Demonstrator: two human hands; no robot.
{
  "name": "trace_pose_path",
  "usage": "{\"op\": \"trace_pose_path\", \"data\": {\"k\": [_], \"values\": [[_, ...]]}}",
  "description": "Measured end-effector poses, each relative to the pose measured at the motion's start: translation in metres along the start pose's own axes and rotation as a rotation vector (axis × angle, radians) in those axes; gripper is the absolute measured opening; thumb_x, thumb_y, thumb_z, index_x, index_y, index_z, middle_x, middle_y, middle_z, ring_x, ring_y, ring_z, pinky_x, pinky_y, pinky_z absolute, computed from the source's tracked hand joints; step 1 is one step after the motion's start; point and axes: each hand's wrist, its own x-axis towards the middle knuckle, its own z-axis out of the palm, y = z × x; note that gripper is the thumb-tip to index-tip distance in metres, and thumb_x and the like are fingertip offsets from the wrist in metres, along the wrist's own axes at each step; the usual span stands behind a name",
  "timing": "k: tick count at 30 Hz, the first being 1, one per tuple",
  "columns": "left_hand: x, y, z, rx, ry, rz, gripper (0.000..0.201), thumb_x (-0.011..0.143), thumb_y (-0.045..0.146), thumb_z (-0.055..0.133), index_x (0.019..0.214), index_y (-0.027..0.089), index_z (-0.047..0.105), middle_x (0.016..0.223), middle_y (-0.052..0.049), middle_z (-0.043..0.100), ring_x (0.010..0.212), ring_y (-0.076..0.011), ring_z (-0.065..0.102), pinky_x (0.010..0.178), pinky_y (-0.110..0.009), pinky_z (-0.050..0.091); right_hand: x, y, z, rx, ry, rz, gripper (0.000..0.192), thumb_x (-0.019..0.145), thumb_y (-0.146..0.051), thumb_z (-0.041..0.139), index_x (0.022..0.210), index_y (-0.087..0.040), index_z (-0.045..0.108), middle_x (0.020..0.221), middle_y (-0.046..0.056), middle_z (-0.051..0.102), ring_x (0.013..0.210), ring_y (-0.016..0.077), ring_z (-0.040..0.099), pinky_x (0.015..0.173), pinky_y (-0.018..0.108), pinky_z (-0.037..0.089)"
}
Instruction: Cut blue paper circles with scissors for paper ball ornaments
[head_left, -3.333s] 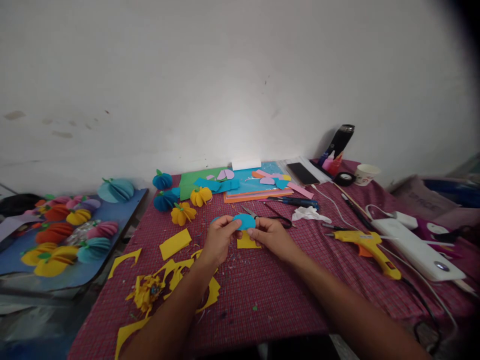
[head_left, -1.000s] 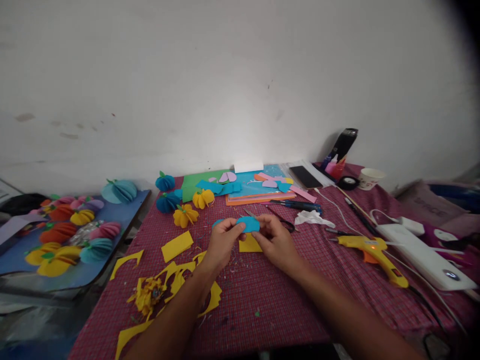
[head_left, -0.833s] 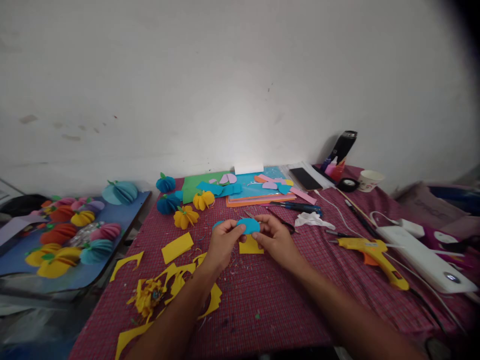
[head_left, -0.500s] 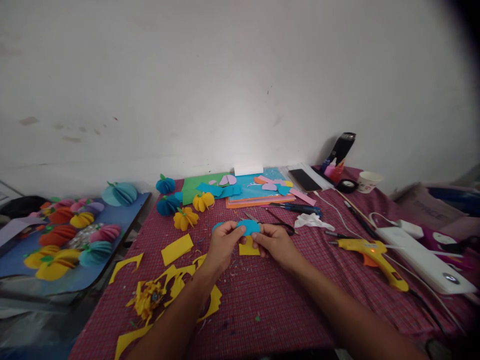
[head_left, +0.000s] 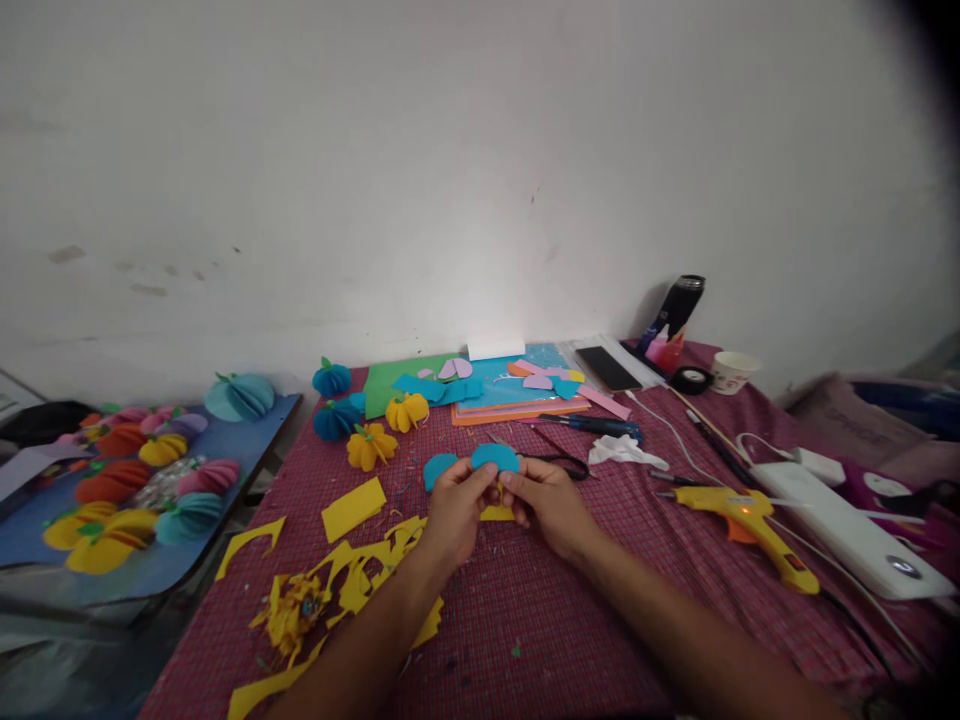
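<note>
Between my two hands is a small blue paper circle (head_left: 495, 458), pinched at its lower edge. My left hand (head_left: 463, 500) grips it from the left with thumb on top, and my right hand (head_left: 546, 498) does the same from the right. Just behind my left hand lies another blue paper piece (head_left: 439, 468) on the cloth. Partly hidden under my fingers is a yellow paper piece (head_left: 496, 513). A pair of dark-handled scissors (head_left: 566, 463) rests beyond my right hand.
Yellow paper scraps (head_left: 367, 570) spread left of my forearm. A yellow glue gun (head_left: 750, 510) with a lit orange light and a white power bank (head_left: 847, 530) lie right. Paper pumpkins (head_left: 371, 446) stand back left; more fill a blue side table (head_left: 255, 440). A cup (head_left: 733, 372) stands back right.
My hands have drawn closer together beneath the blue circle and shifted slightly. The blue piece behind my left hand shows more fully now. The view has tilted slightly.
</note>
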Motion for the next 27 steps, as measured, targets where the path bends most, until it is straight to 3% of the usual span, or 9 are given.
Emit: {"op": "trace_pose_path", "data": {"k": [6,8,10,12,15,20,27], "values": [[0.002,0.000,-0.002,0.017,0.106,0.048,0.018,0.071,0.029,0.073,0.073,0.015,0.062,0.065,0.000,0.060,0.058,-0.0103,0.054,0.060,-0.025,0.041,0.001,-0.004,-0.004,-0.155,-0.052,0.022,0.029,0.082,-0.043,0.062,0.071,-0.017,0.059,0.056,-0.003,0.058,0.040,0.0082,0.045,0.040,0.020,0.033],[0.004,0.003,-0.004,0.016,0.131,0.064,0.017,0.070,0.027,0.074,0.074,0.015,0.063,0.071,-0.001,0.063,0.063,-0.0109,0.056,0.062,-0.025,0.042,0.004,-0.011,-0.015,-0.354,-0.066,-0.058,0.024,0.083,-0.040,0.060,0.077,-0.018,0.063,0.060,-0.002,0.060,0.048,0.0109,0.051,0.046,0.022,0.038],[0.006,0.007,-0.006,0.000,0.125,0.059,0.017,0.068,0.026,0.074,0.074,0.015,0.063,0.074,-0.001,0.064,0.066,-0.0121,0.058,0.064,-0.026,0.044,0.007,-0.019,-0.031,-0.662,0.006,-0.241,0.015,0.084,-0.032,0.059,0.085,-0.020,0.067,0.080,0.002,0.067,0.071,0.0162,0.060,0.062,0.026,0.045],[0.007,0.012,-0.007,-0.020,0.109,0.051,0.017,0.066,0.025,0.074,0.073,0.015,0.062,0.073,-0.002,0.064,0.067,-0.0129,0.059,0.065,-0.027,0.045,0.011,-0.022,-0.047,-0.966,0.075,-0.340,0.011,0.083,-0.025,0.059,0.084,-0.021,0.069,0.087,0.005,0.068,0.083,0.0201,0.060,0.071,0.030,0.044],[0.008,0.016,-0.009,-0.036,0.091,0.053,0.016,0.065,0.022,0.074,0.071,0.015,0.061,0.071,-0.001,0.064,0.066,-0.0127,0.059,0.065,-0.027,0.046,0.014,-0.021,-0.062,-1.224,0.070,-0.323,0.008,0.080,-0.023,0.062,0.079,-0.021,0.069,0.084,0.007,0.067,0.082,0.0217,0.060,0.072,0.030,0.042],[0.009,0.015,-0.012,-0.051,0.034,0.073,0.013,0.068,0.020,0.071,0.068,0.015,0.059,0.069,0.000,0.062,0.064,-0.0115,0.057,0.065,-0.026,0.046,0.014,-0.016,-0.066,-1.470,0.085,-0.251,0.014,0.079,-0.029,0.062,0.088,-0.021,0.069,0.092,0.010,0.065,0.085,0.0253,0.060,0.070,0.032,0.040],[0.009,0.021,-0.014,-0.013,-0.016,0.077,0.012,0.068,0.020,0.071,0.067,0.014,0.061,0.068,-0.001,0.062,0.063,-0.0117,0.057,0.065,-0.026,0.045,0.008,-0.015,-0.069,-1.545,0.042,-0.162,0.036,0.070,-0.032,0.068,0.104,-0.021,0.067,0.096,0.012,0.067,0.082,0.0279,0.063,0.065,0.032,0.039]]}}
